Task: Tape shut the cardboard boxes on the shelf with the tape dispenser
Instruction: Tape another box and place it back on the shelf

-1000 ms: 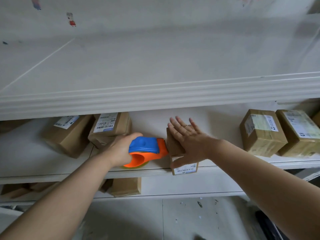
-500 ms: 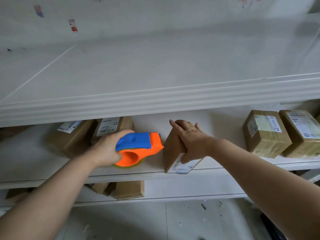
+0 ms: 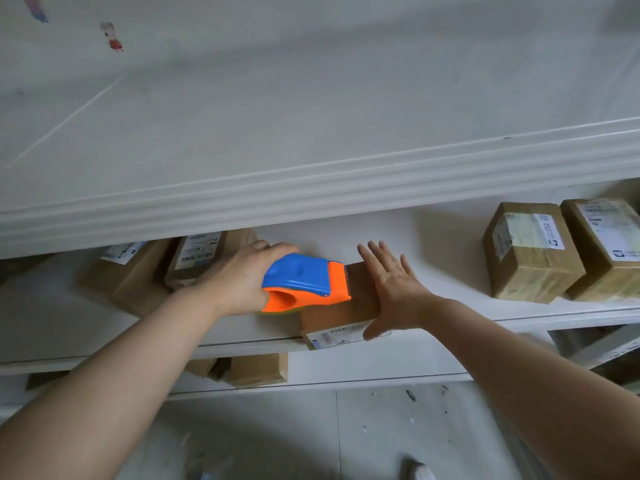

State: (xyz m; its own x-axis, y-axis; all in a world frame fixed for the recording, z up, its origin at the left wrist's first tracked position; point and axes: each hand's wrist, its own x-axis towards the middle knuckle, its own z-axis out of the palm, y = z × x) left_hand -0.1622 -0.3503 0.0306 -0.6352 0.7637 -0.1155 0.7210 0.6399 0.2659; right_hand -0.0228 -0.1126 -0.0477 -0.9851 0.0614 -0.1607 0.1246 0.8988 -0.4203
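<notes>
Head camera looks down over both bare forearms at a white shelf (image 3: 446,254) under a thick white upper board (image 3: 311,192). At the front edge of the shelf, about midway along it, lies a small cardboard box (image 3: 336,318); its labelled front face hangs slightly past that edge. The right hand (image 3: 394,292) lies flat on the right part of the box top, fingers straight and spread, thumb down over the front face by the label, nothing gripped. The left hand (image 3: 239,278) is curled round the rear of the tape dispenser (image 3: 298,275), a blue-topped, orange-bodied tool. Its orange nose meets the left part of the box top, just beside the right hand's fingers. Whether tape is already on the box cannot be told.

Toward the left end of the shelf, behind the left wrist, two labelled brown boxes (image 3: 128,278) lie close together and tilted. Near the right end, well apart from the hands, two taped boxes (image 3: 530,258) stand side by side, touching, with white labels on top. On the lower shelf below, another brown box (image 3: 259,370) sits beneath the left forearm. Speckled pale floor (image 3: 363,438) shows underneath.
</notes>
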